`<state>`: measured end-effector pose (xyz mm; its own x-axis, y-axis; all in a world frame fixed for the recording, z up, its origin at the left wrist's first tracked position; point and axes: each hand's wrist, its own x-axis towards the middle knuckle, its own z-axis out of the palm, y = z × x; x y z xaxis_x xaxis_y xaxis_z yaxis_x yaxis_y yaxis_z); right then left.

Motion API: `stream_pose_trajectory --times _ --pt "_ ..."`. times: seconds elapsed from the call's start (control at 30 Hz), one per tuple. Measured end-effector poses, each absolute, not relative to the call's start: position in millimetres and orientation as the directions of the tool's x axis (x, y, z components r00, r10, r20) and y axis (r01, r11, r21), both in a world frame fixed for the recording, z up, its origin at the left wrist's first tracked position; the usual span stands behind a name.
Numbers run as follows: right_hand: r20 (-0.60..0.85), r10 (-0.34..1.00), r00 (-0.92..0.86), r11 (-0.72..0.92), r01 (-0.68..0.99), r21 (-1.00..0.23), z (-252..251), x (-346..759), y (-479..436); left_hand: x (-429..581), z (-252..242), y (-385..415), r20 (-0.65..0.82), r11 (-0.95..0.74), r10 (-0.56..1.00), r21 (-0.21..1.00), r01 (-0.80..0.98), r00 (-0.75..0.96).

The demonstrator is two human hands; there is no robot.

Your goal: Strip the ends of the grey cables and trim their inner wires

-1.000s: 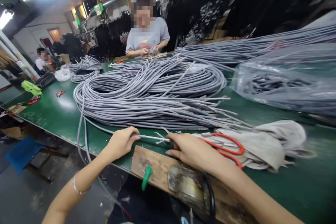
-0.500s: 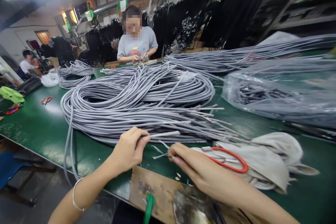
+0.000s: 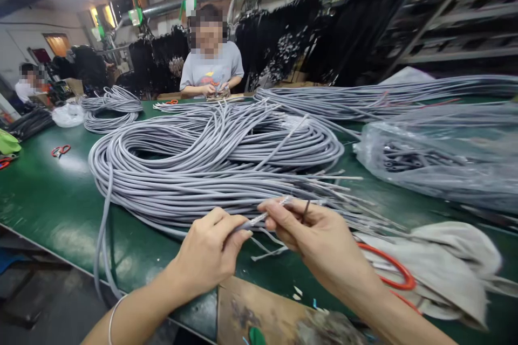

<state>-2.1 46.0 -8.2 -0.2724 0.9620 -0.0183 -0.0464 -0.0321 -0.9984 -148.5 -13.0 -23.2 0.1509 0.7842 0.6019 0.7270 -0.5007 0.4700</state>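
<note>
My left hand (image 3: 212, 250) is closed round a grey cable, close to its stripped end (image 3: 258, 219), which looks pale and silvery. Thumb and fingers of my right hand (image 3: 313, 232) pinch that end just to the right. A thin dark strip (image 3: 306, 210) pokes out from among the right fingers; what it belongs to is unclear. Pale loose strands (image 3: 269, 253) hang below the right hand. Behind both hands lies a large coiled bundle of grey cables (image 3: 182, 186), its stripped ends pointing right.
Red-handled scissors (image 3: 399, 275) rest by a crumpled pale cloth (image 3: 457, 264). A brown board (image 3: 259, 307) sits at the green table's (image 3: 44, 188) front edge. At right lies a clear plastic bag (image 3: 437, 172) of cables. Another person (image 3: 212, 70) works across the table.
My right hand has risen from the loose strands beside the table to pinch the cable end. My left hand has shifted slightly right and down in view, still holding the cable.
</note>
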Motion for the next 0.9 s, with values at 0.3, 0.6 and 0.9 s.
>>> stream_pose_trajectory --times 0.3,0.6,0.9 --pt "0.014 0.951 -0.310 -0.004 -0.058 -0.998 -15 -8 37 -143 -24 -15 0.628 -0.520 0.770 0.517 0.680 0.111" --pt "0.499 0.846 -0.189 0.527 0.437 -0.728 -25 17 23 -143 -18 -17 0.569 -0.429 0.822 0.636 0.641 -0.015" --pt "0.598 0.713 -0.366 0.694 0.487 -0.530 -31 6 10 -140 -19 -18 0.607 -0.418 0.789 0.641 0.644 -0.093"
